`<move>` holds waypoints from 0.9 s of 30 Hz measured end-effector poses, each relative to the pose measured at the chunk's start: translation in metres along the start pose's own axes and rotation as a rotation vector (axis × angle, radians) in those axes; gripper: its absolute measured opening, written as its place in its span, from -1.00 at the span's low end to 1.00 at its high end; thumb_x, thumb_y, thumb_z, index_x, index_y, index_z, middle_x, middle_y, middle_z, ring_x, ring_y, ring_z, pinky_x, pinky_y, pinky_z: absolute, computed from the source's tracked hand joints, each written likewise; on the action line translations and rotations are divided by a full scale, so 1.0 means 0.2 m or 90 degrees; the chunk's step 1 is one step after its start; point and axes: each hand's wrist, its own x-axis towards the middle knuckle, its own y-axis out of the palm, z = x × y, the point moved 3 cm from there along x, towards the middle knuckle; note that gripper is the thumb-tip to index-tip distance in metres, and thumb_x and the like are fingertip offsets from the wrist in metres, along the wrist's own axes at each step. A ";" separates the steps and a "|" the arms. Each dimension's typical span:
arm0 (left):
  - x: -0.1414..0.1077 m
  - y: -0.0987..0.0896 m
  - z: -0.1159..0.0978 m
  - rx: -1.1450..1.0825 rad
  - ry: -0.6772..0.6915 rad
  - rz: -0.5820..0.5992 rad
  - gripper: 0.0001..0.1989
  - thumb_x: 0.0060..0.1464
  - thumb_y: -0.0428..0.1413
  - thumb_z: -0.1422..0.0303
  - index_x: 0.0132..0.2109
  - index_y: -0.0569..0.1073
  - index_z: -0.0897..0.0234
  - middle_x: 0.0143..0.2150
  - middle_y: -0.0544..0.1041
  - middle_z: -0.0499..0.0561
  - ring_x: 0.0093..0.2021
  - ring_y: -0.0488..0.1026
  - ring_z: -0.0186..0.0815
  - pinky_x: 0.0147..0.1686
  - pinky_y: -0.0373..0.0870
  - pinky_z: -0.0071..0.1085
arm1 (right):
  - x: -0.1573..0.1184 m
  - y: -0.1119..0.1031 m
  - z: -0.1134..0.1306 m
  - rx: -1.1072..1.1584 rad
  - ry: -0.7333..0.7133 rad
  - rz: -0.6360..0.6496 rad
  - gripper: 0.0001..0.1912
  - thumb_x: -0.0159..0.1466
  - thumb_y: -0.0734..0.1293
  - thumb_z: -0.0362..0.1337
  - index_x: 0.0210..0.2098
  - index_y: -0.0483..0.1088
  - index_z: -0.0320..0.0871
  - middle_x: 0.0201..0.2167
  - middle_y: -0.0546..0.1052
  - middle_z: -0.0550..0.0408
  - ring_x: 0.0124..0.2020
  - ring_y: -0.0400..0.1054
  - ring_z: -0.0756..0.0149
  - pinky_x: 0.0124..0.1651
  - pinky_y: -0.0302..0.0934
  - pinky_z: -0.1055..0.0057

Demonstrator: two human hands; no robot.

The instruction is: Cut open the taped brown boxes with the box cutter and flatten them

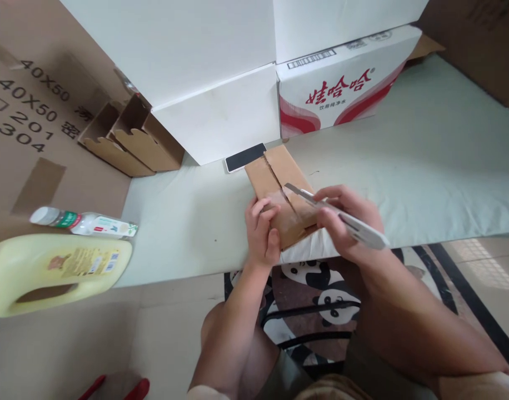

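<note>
A small brown cardboard box (280,166) rests tilted at the front part of the cloth-covered table (188,216). Clear tape crosses the dark seam along its top. My left hand (263,230) grips the box's left side near the front, fingers bent over the edge. In my right hand (348,219) is a white utility knife (363,230), its blade out and pointing left over the seam. Whether the blade touches the box I cannot tell.
Behind the box lies a dark-faced flat device (245,158) against white boxes (221,114). A red-and-white carton (333,91) stands behind right. At left are open cardboard holders (154,141), a clear bottle (91,223) and a yellow jug (91,266).
</note>
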 end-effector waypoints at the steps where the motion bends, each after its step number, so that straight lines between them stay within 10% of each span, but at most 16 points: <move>1: 0.00 0.00 -0.01 0.005 0.008 -0.001 -0.58 0.38 -0.17 0.10 0.10 0.44 0.18 0.18 0.41 0.17 0.26 0.33 -0.05 0.36 0.10 0.04 | 0.00 0.01 0.02 -0.061 -0.005 0.025 -0.76 0.34 0.26 -0.04 -0.18 0.43 -0.04 -0.62 0.42 0.18 -0.64 0.24 0.40 -0.54 0.10 0.42; 15: -0.01 0.00 0.00 0.019 0.005 0.006 -0.57 0.39 -0.19 0.12 0.14 0.42 0.19 0.23 0.39 0.21 0.31 0.29 -0.04 0.31 0.20 0.03 | -0.01 0.10 0.05 -0.319 -0.192 0.035 -0.69 0.33 0.23 -0.22 -0.09 0.60 -0.03 -0.39 0.66 0.08 -0.51 0.45 0.35 -0.48 0.13 0.43; 27: -0.01 -0.02 0.03 0.075 0.002 0.008 -0.54 0.39 -0.22 0.11 0.11 0.44 0.22 0.21 0.41 0.20 0.26 0.35 -0.06 0.24 0.29 -0.01 | -0.06 -0.01 0.09 -0.085 -0.253 -0.052 -0.73 0.28 0.19 -0.34 -0.44 0.50 -0.14 -0.64 0.51 0.16 -0.68 0.32 0.46 -0.55 0.14 0.50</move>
